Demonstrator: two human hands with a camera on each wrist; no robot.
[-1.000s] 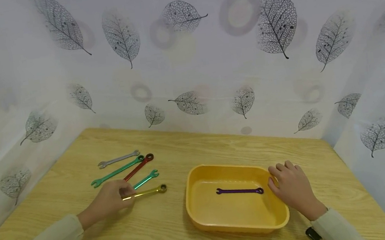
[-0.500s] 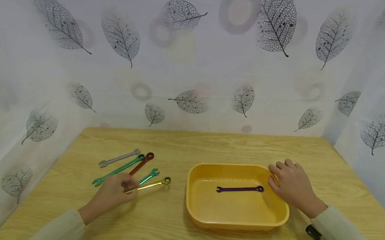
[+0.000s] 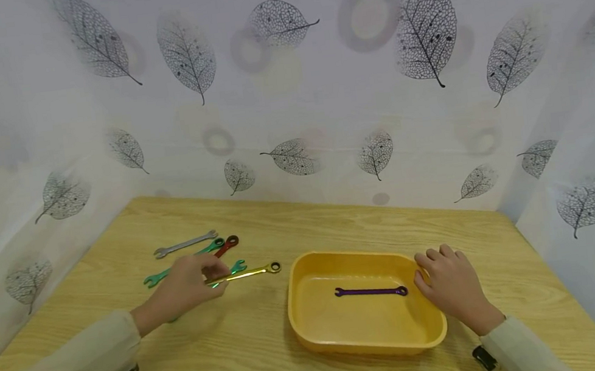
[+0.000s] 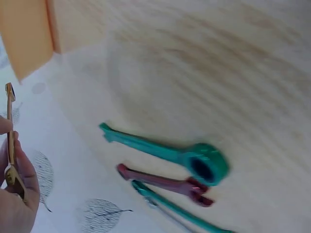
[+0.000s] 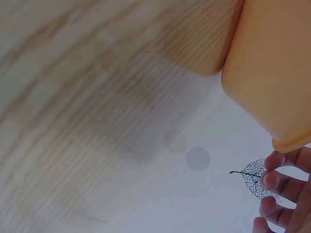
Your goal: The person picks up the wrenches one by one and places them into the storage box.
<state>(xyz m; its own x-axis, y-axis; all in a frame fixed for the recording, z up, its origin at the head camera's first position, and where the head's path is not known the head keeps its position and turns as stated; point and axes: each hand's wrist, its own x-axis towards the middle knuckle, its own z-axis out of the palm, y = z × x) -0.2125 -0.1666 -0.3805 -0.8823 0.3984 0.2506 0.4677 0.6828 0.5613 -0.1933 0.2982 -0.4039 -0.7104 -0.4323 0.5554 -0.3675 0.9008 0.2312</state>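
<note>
My left hand (image 3: pixel 187 284) pinches a gold combination wrench (image 3: pixel 252 272) above the table, its ring end pointing right toward the yellow tub (image 3: pixel 371 348). Below and behind that hand lie a short green wrench (image 3: pixel 238 267), a red wrench (image 3: pixel 229 244), a longer green wrench (image 3: pixel 156 279) and a silver wrench (image 3: pixel 185 245); the hand hides parts of some. On the tub's right rim my right hand (image 3: pixel 455 290) grips with the thumb inside and the other fingers loosely bent outside. Flat on the tub's floor is a purple wrench (image 3: pixel 370 291).
The wooden table (image 3: pixel 230 364) backs onto a pale wall covering (image 3: pixel 299 105) printed with leaves, which also rises at both sides. A dark strap piece hangs by each sleeve.
My left hand has lifted the gold wrench off the table and carried it rightward, closer to the tub. The right hand stays on the rim.
</note>
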